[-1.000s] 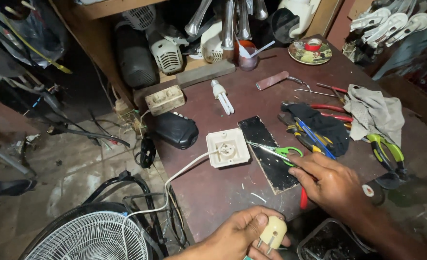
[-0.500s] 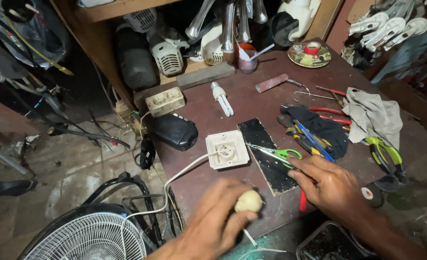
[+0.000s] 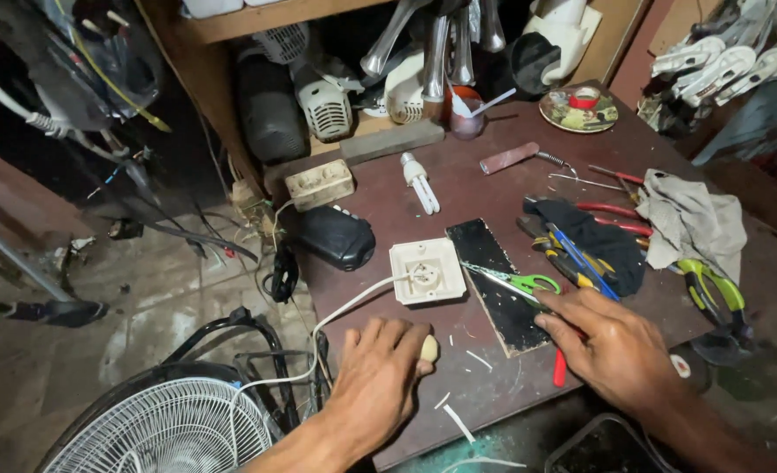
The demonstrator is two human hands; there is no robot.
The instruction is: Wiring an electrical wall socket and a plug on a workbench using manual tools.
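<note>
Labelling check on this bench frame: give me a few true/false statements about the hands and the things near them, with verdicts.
1. The left hand is closed round a small cream-coloured object. True.
2. The right hand is lifting the green-handled scissors off the table. False: the scissors lie on the black board, just beyond its fingers.
3. A white cable runs to the square white socket. True.
4. The white lamp bulb is screwed into the socket. False: it lies loose on the table, further back.
5. A grey rag lies right of the tools. True.
</note>
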